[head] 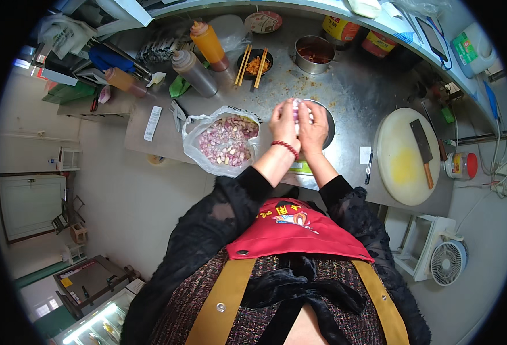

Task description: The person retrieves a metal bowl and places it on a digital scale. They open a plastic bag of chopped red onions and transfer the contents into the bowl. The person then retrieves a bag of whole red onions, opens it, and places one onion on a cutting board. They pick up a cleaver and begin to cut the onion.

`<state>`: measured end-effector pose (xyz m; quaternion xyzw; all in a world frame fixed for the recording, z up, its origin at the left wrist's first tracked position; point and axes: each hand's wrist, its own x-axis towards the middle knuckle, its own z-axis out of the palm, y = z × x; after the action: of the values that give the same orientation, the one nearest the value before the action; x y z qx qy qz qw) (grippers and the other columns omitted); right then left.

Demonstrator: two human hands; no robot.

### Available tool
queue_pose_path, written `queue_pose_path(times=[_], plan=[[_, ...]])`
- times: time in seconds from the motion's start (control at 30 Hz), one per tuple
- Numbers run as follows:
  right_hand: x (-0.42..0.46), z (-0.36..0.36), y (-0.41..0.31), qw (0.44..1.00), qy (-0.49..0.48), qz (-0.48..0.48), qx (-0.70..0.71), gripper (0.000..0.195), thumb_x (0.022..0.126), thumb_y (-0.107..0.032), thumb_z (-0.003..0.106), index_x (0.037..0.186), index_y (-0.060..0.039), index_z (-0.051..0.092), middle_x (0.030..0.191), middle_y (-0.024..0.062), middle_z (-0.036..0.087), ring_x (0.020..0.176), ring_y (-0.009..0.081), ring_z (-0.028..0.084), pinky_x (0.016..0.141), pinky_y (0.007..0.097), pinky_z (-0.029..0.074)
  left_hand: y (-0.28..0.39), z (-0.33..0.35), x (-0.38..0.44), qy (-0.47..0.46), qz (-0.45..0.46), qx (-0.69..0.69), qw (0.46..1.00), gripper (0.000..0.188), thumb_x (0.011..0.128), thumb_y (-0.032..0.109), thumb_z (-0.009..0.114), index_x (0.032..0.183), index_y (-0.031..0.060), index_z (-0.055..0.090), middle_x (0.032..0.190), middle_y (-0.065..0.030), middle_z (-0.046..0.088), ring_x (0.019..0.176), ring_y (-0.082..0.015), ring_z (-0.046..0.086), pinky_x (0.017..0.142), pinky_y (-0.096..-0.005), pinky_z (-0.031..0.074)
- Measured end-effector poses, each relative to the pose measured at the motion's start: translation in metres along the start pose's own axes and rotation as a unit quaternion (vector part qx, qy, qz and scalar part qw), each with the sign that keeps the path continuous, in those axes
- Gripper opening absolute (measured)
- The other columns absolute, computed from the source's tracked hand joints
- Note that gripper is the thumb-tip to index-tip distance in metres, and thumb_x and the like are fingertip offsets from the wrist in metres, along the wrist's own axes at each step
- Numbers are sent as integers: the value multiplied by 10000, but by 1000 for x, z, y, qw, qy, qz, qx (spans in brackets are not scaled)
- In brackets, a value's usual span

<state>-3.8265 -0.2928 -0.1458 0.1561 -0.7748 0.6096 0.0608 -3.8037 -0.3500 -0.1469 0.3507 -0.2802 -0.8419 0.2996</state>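
Note:
My left hand [284, 122] and my right hand [314, 127] are cupped together around a heap of chopped red onion [297, 113]. Both are above a round dark pan or plate [330, 125], whose right side shows past my right hand. Under my wrists is the edge of a green and white device [300, 167], probably a kitchen scale. Left of my hands, an open white plastic bag [192, 148] holds much more chopped red onion [225, 142]. A red bead bracelet [285, 146] circles my left wrist.
A cleaver [421, 140] lies on a round cutting board [393, 181] at right. Squeeze bottles [195, 74], a black bowl [269, 60] with chopsticks [260, 69] and a metal pot [314, 66] stand behind. Metal tongs [178, 115] and a paper slip [153, 123] lie left; a pen [369, 168] lies right.

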Motion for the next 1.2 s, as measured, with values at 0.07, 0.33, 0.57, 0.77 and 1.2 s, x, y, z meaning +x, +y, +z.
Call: queue_pose_path(times=[0.07,0.33,0.57,0.77,1.2], plan=[[5,-15,29,997,-16,41,-61,250,933,-350,625,1020,-134,717,933,129,637,879,291,625,782,375,488,-33,4,12,36,-29,60,997,210,953,205,651,1082,45,608,970,-52,654,832,-149,643,717,-313,555],[29,-29,54,920,-297,188,-171,429,967,-308,533,1342,-101,560,1260,239,614,1204,389,565,1018,434,437,26,5,24,-156,-287,326,887,460,1011,290,506,1441,155,414,1259,-108,592,1039,-264,631,804,-654,507],[39,-43,-8,871,-331,39,-361,222,854,-147,613,1062,-79,649,1164,184,652,1123,364,605,898,463,503,60,-9,23,-226,-20,556,799,244,906,132,673,1128,30,658,978,-66,676,845,-110,631,645,-234,521],[-1,-63,-27,940,-204,-183,-204,91,888,-105,615,957,-46,621,922,143,642,868,326,643,759,404,515,68,-70,-39,-276,134,598,741,111,922,147,639,937,39,616,772,-22,642,628,-80,594,592,-249,508],[-155,57,87,857,-272,-104,-425,549,766,12,590,1265,205,464,1406,282,382,1305,436,386,1089,443,382,0,-262,-36,-34,-448,216,867,307,1034,155,354,1147,-85,507,1156,-236,594,1068,-347,614,981,-459,525]])
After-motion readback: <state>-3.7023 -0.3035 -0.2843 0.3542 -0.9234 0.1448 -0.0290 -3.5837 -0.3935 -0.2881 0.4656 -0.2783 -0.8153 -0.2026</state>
